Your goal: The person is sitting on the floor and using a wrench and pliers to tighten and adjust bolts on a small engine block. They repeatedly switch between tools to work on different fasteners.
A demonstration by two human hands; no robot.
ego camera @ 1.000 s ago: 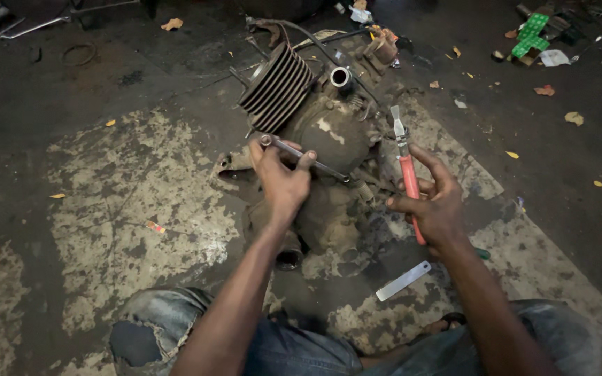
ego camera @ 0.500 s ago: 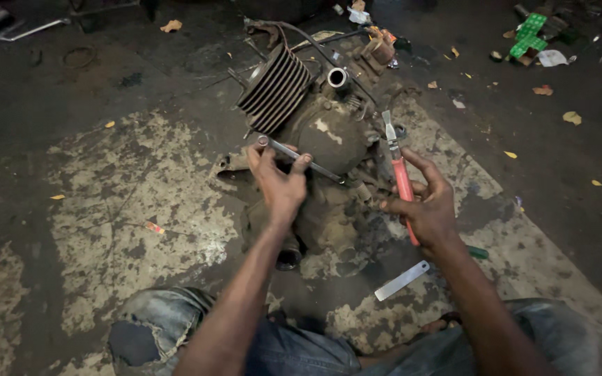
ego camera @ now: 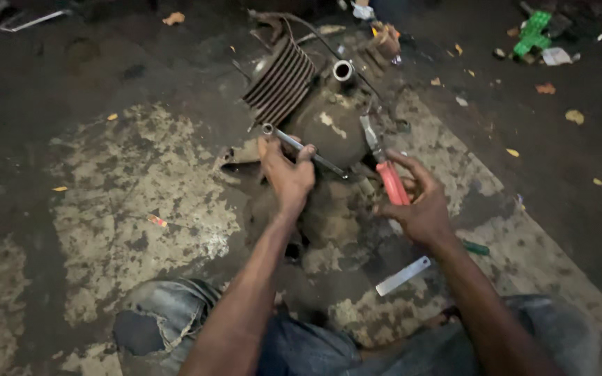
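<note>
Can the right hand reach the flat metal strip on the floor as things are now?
Probably yes: the metal strip lies uncovered just below the right hand, but that hand already holds red-handled pliers.

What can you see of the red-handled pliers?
The pliers have red-orange grips and dull grey metal jaws. They point away from the person, jaws up toward the engine block, which they seem to overlap; contact cannot be told. The jaws look closed. The right hand holds the grips, fingers curled loosely around them. They are held above the stained concrete floor, right of the metal rod tool gripped by the left hand.
</note>
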